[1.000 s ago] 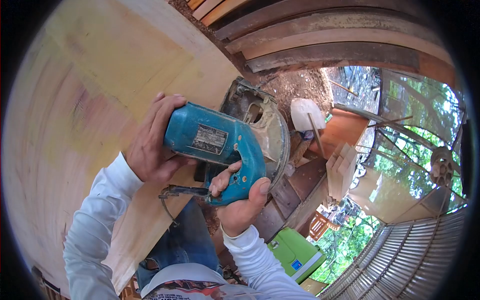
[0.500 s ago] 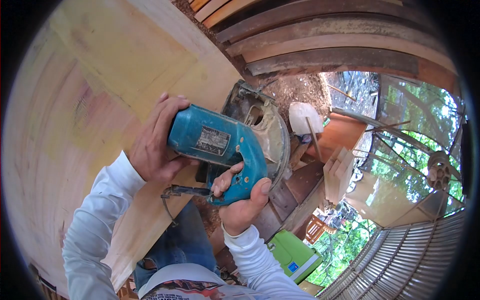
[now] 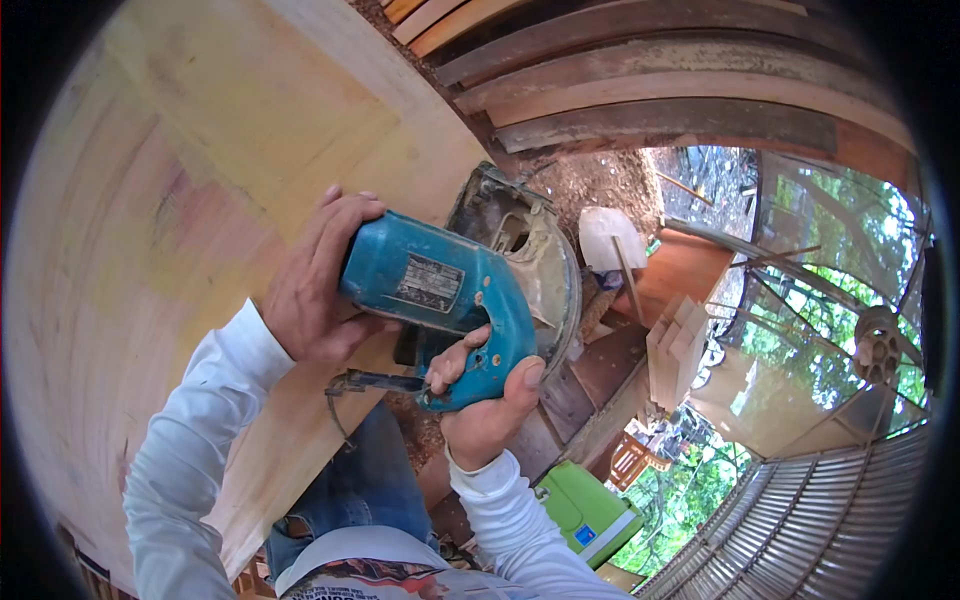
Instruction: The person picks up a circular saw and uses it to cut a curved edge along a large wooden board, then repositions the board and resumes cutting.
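Note:
A teal circular saw rests at the edge of a large pale wooden board. My right hand is wrapped round its rear handle, with fingers through the grip opening. My left hand curls against the end of the motor housing, thumb underneath, pressing on it. The saw's dusty blade guard faces right, beyond the board's edge. A dark power cord leaves the handle and hangs below it. The blade itself is hidden by the guard and housing.
Stacked timber planks lie beyond the board's far side. Sawdust covers the ground there. Right of the saw are a white shovel-like piece, upright wood offcuts and a green box. Corrugated sheeting shows at lower right.
The saw and both hands have shifted very slightly right relative to the view. Both hands keep the same hold.

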`<act>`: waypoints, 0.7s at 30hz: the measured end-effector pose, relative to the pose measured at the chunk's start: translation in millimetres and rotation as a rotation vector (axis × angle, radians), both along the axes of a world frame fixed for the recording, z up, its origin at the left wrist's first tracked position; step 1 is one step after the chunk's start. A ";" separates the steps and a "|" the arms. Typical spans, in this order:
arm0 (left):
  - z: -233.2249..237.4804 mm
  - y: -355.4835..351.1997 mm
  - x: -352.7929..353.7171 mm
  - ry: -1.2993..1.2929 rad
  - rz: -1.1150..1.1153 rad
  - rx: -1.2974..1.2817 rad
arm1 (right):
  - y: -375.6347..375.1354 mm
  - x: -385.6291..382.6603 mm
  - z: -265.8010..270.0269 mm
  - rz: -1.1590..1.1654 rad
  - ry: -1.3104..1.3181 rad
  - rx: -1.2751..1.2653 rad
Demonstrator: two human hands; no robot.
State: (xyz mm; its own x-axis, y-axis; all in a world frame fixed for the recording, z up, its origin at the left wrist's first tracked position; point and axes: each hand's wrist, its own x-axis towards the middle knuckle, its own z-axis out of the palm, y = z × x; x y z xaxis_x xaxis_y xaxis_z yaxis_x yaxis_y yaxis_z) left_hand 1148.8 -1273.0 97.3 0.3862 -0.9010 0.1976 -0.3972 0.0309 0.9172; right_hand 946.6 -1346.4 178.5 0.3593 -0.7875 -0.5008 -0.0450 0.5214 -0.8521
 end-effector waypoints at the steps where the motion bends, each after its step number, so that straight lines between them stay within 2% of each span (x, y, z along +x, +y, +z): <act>1: -1.1 0.0 -0.6 0.000 0.001 0.001 | -0.2 0.3 -0.1 0.003 -0.003 -0.006; 21: -3.0 -2.6 -4.3 0.010 0.045 -0.037 | -7.0 -3.7 0.8 0.050 0.029 -0.039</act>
State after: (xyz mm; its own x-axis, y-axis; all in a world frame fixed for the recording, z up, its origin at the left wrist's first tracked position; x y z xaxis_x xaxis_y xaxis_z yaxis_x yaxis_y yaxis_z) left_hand 1144.5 -1275.6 94.4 0.4282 -0.8749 0.2263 -0.3898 0.0471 0.9197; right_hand 942.9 -1353.4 179.2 0.3845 -0.7881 -0.4807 -0.0948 0.4843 -0.8698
